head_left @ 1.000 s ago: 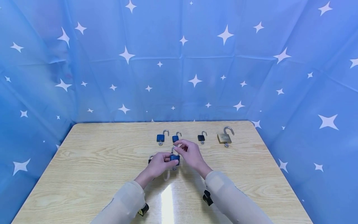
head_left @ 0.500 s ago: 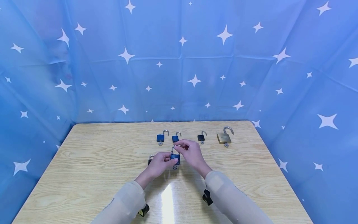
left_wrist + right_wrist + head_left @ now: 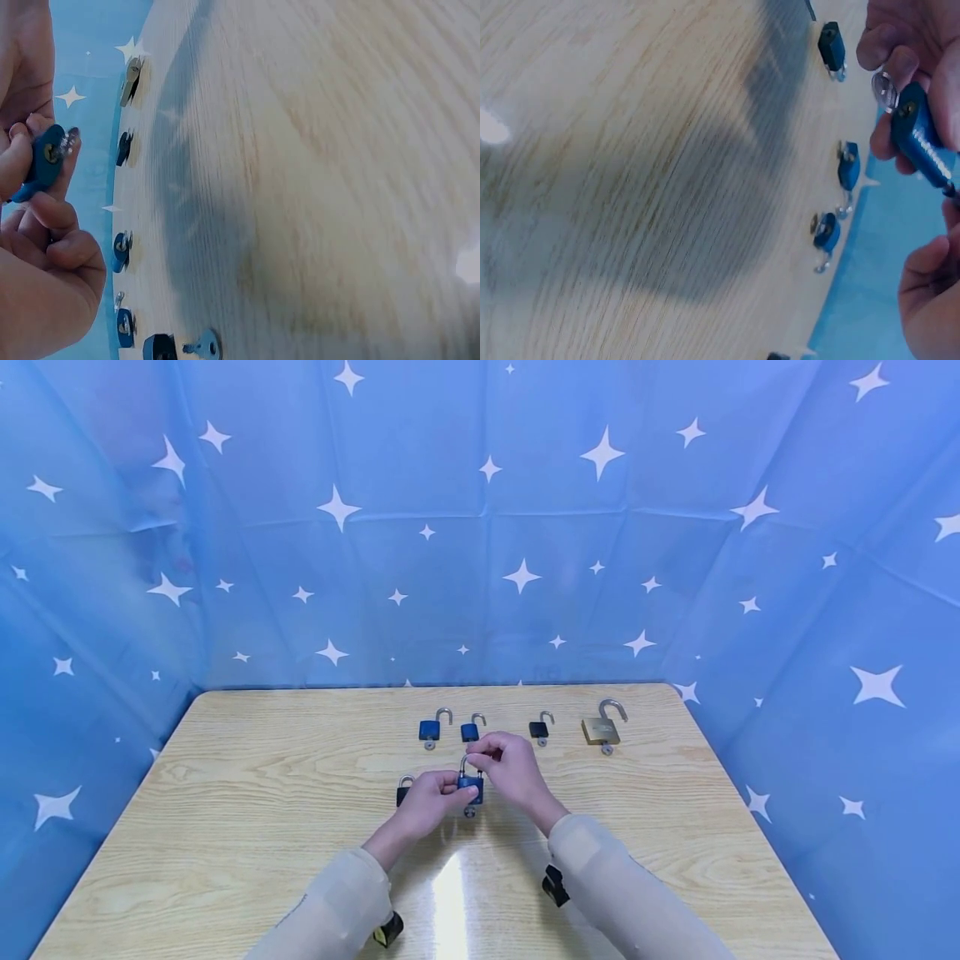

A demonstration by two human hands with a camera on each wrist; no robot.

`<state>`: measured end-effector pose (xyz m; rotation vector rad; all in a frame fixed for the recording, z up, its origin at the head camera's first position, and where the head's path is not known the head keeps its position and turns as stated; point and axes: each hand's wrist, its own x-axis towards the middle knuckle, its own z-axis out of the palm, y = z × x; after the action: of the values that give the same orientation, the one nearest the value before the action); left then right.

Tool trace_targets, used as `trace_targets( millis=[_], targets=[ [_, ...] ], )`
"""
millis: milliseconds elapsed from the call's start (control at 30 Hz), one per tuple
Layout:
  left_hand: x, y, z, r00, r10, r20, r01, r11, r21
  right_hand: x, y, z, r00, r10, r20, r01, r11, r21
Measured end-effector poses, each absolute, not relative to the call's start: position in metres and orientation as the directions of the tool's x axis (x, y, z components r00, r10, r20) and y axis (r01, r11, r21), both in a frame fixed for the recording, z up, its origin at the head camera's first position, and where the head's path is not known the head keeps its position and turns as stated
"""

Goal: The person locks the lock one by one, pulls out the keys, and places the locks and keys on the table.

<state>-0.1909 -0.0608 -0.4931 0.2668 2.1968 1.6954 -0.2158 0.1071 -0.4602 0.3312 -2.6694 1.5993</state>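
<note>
Over the middle of the table, my left hand holds a blue padlock by its body, thumb across the front. My right hand pinches the upper right side of its metal shackle, hiding part of the curve. A key sticks out from the keyhole side in the right wrist view; the left wrist view shows the same key pointing away from the body. Just left of my left hand lies a black padlock, partly covered by it.
Along the far edge lie two blue padlocks with raised shackles, a small black padlock and a large brass padlock, keys at their bases. A star-patterned blue curtain hangs behind the wooden table.
My left hand and the blue padlock have dipped slightly towards me. The right hand keeps nearly the same place at the shackle, and the padlocks on the table lie as before.
</note>
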Motion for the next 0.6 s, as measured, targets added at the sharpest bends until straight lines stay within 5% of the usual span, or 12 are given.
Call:
trace_targets(
  millis=[600],
  targets=[
    [-0.185, -0.049, -0.496, -0.971, 0.191, -0.145, -0.113, 0.172, 0.979, -0.207, 0.096, -0.454, -0.963, -0.194, 0.188, -0.269, 0.644, -0.716]
  ],
)
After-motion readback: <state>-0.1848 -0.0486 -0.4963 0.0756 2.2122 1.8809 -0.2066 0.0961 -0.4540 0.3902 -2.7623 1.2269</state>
